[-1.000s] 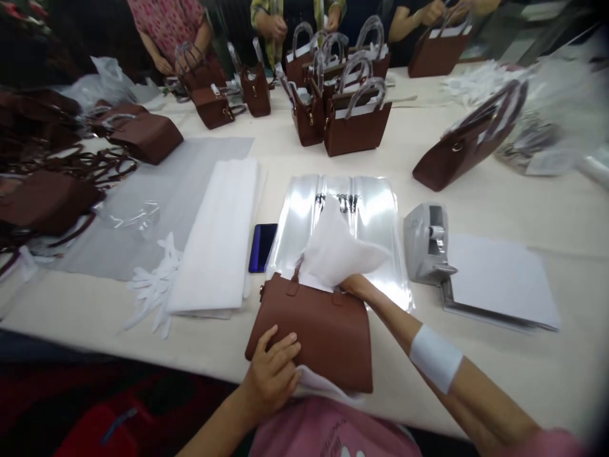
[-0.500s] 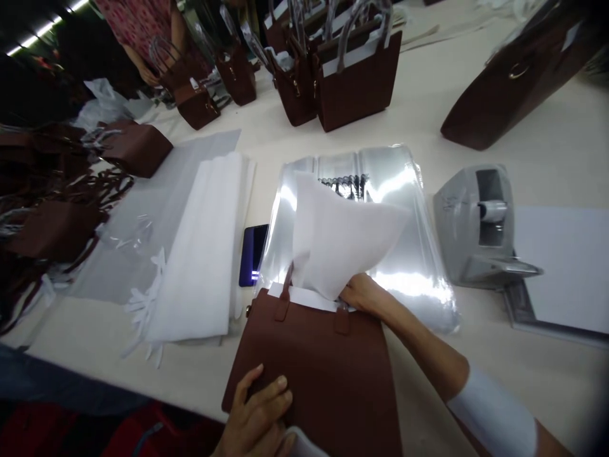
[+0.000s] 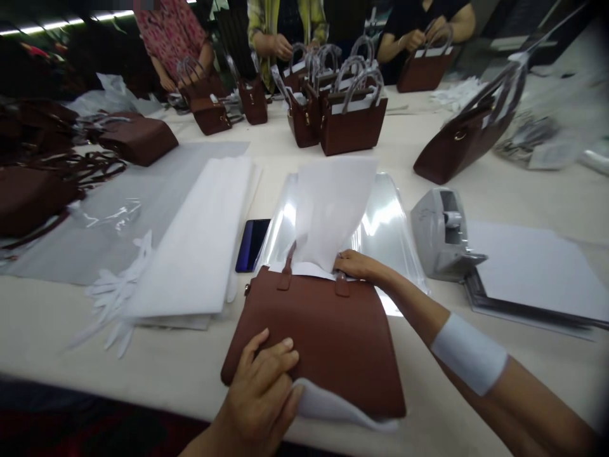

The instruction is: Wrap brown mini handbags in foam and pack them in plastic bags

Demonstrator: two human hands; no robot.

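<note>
A brown handbag lies on the table in front of me, its two handles pointing away. My left hand rests on its lower left side, fingers stretched out over the brown surface. Beside those fingers a white foam sheet sticks out from under the bag's near edge. At the bag's opening my right hand is closed, near the right handle, on the edge of a thin white sheet that stands up from the opening. Its fingertips are partly hidden. Shiny clear plastic sleeves lie behind the bag.
A stack of white foam sheets and a phone lie left. A grey tape dispenser stands right, beside white sheets. More brown handbags stand farther back, where several people work. White strips lie front left.
The view has tilted up, showing more people at the back. The white sheet, flopped to the right before, now stands straighter. More foam shows under the bag's near edge. Both hands keep their places.
</note>
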